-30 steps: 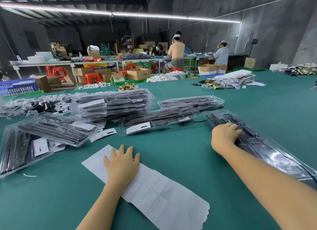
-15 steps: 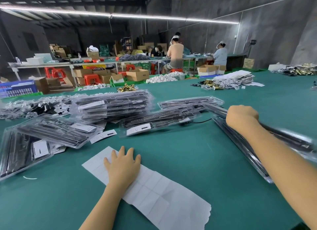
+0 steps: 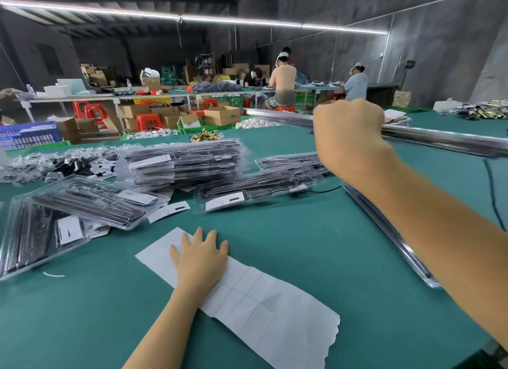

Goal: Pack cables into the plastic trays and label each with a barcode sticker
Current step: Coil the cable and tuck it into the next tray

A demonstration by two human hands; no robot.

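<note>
My right hand (image 3: 347, 137) grips a clear plastic tray (image 3: 450, 140) and holds it raised edge-on above the green table (image 3: 288, 231). More clear trays (image 3: 390, 239) lie under my right forearm at the right. My left hand (image 3: 200, 258) rests flat with spread fingers on a white sticker sheet (image 3: 264, 305) near the front edge. Packed trays with black cables and white barcode labels lie in a stack (image 3: 181, 162), singly in the middle (image 3: 255, 190) and at the left (image 3: 90, 201).
Loose bagged cables (image 3: 55, 165) are heaped at the far left. A loose label (image 3: 169, 211) lies beside the trays. Gold parts (image 3: 206, 135) sit at the table's far edge. Behind stand another table, boxes, red stools and seated people.
My right hand has lifted a tray from the pile on the right up off the table, higher in each frame. My left hand stays on the sticker sheet.
</note>
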